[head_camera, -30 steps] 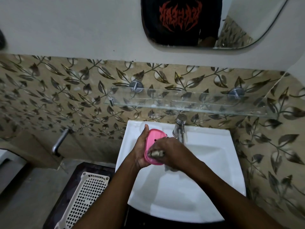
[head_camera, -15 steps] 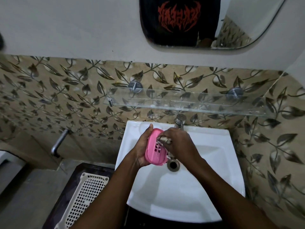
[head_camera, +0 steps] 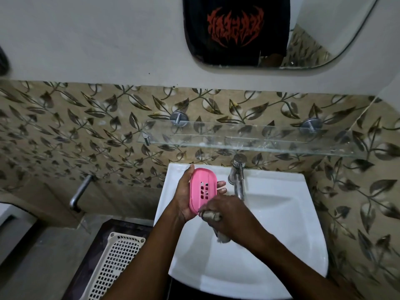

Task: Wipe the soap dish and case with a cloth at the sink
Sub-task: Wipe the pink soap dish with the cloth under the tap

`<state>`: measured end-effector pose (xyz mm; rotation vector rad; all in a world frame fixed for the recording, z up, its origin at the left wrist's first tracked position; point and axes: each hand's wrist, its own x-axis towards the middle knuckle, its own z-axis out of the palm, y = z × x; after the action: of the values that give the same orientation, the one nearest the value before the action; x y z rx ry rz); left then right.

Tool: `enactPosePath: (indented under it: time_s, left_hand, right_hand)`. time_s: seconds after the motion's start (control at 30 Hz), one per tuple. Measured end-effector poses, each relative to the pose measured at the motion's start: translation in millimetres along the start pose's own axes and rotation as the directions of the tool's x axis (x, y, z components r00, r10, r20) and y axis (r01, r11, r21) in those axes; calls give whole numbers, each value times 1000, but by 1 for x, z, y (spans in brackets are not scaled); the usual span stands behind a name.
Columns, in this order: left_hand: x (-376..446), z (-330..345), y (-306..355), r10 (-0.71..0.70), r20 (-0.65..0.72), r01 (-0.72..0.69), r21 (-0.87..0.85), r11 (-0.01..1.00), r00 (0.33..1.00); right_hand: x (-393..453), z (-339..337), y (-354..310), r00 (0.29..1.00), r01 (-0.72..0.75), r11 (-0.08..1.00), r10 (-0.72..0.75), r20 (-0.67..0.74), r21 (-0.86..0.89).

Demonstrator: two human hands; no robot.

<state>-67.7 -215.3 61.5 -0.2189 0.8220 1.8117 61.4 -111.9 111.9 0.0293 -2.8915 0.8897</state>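
Observation:
My left hand (head_camera: 184,195) holds a pink slotted soap dish (head_camera: 202,189) upright over the back left of the white sink (head_camera: 287,217), thumb on its far edge and fingertips showing at its right side. A bunched grey cloth (head_camera: 211,216) is gripped in my right hand (head_camera: 229,215) and pressed against the dish's lower end. Part of the cloth hangs below that hand into the basin. I see no separate case.
A chrome tap (head_camera: 238,176) stands just right of the dish. A glass shelf (head_camera: 249,139) juts out above the sink. A cream perforated basket (head_camera: 114,265) lies on the floor at lower left, with a wall tap (head_camera: 80,191) above it. A mirror (head_camera: 259,31) hangs overhead.
My right hand with the cloth has slid from the dish's upper part down to its lower end. More of the slotted pink face shows now, and the dish stays in my left hand.

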Motion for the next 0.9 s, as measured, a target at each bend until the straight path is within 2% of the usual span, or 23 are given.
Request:
enactPosePath:
  time_s: [0.07,0.17,0.27,0.4,0.43,0.5,0.57,0.6,0.77,0.83,0.9]
  left_hand:
    - [0,2,-1,21,23,-20,-22,1000,1000]
    - [1,4,-3,66,93,-66,2,998,993]
    - [-2,7,-6,22,186,-31,46,998,982]
    - [-3,6,-15,43,165,-60,100,993,985]
    - [-3,5,-16,60,148,-76,106,992,987]
    - [-2,2,-16,107,115,-119,101,988,988]
    - [-2,2,-17,120,124,-132,91,987,985]
    - [-3,3,-17,128,123,-140,98,985,984]
    - [-7,6,-8,214,66,-222,158,962,975]
    - [-8,6,-10,211,28,-212,198,957,977]
    - [-10,8,-14,197,34,-199,180,963,980]
  right_hand:
    - [-1,-4,2,998,-43,999,44,43,-7]
    - [11,-10,13,991,-120,992,117,-70,-40]
    - [15,-8,5,985,-92,996,89,-146,-14]
    - [14,-14,2,995,-95,995,95,-38,-1]
    - [16,-19,6,991,-134,991,134,-28,-22]
    - [26,-29,17,975,-202,973,188,-121,-115]
    - [35,-39,24,962,-205,945,146,-232,-254]
    - [37,-40,24,964,-183,934,110,-242,-305]
    - [15,-25,5,996,-38,877,-9,-94,-479]
    - [7,-19,1,999,-34,889,13,-47,-457]
    - [5,-19,0,997,-63,935,78,29,-349]
